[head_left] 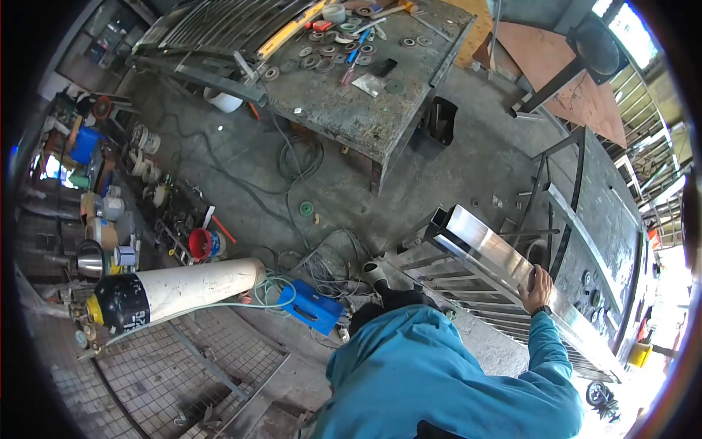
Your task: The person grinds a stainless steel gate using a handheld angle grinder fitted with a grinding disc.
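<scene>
My right hand, at the end of a blue sleeve, grips the side of a shiny square metal tube, its fingers curled over the edge. A dark watch or band circles that wrist. The tube's hollow end points up and left, and its far length runs down to the right. Below the tube lies a barred metal frame. My left hand is out of sight, hidden beyond the blue jacket.
A worktable holds grinding discs, a yellow level and small tools. Left of me lie a white gas cylinder and a blue box. Cables cross the floor. A second bench stands to the right.
</scene>
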`<control>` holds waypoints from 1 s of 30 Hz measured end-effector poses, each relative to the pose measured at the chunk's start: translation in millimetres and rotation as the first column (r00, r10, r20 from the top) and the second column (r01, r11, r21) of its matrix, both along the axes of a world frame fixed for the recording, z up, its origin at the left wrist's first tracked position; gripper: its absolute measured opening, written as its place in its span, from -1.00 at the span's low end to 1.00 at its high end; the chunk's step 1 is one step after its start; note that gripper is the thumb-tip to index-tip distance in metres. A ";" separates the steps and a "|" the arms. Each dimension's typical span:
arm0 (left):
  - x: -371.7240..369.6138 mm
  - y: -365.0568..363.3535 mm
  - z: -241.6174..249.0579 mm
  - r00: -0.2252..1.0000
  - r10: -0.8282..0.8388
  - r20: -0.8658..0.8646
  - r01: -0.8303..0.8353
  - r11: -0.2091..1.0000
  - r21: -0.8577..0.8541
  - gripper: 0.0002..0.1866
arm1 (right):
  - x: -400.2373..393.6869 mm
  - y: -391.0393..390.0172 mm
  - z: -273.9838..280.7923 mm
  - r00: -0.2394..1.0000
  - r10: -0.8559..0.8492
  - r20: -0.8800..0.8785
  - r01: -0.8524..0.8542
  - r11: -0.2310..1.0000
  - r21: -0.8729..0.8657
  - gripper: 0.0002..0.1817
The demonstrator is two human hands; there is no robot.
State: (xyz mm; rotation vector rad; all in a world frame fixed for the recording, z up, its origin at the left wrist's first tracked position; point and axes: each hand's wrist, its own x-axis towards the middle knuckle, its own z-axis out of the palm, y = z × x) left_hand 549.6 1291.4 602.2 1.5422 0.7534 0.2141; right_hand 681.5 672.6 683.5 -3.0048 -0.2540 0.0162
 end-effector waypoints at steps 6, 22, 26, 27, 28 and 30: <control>-17.2 -1.3 7.6 0.998 0.066 -0.008 -0.066 0.998 0.002 -0.60 | 2.5 -2.5 -1.7 0.995 -0.025 -0.096 0.025 1.000 -0.004 -0.05; -11.1 87.9 10.7 0.993 0.058 -0.098 -0.054 0.997 0.046 -0.60 | 54.8 567.3 28.1 0.433 0.884 -0.177 -0.445 0.380 0.810 -0.30; 29.4 136.2 7.1 0.994 0.044 -0.097 -0.042 0.999 0.020 -0.60 | 44.4 673.9 -19.3 -0.239 0.873 -0.425 -0.730 0.127 0.672 -0.53; 41.7 150.9 6.1 0.994 0.047 -0.096 -0.046 0.999 0.013 -0.60 | 46.3 692.4 -25.1 -0.365 0.793 -0.488 -0.775 0.031 0.631 -0.59; 53.0 168.7 7.5 0.994 0.045 -0.099 -0.045 0.999 0.008 -0.60 | 47.8 707.7 -21.3 -0.363 0.790 -0.493 -0.775 0.038 0.631 -0.59; 88.9 204.6 5.7 0.995 0.044 -0.089 -0.045 0.999 -0.004 -0.60 | 69.1 739.5 -11.7 -0.344 0.850 -0.399 -0.758 0.000 0.653 -0.69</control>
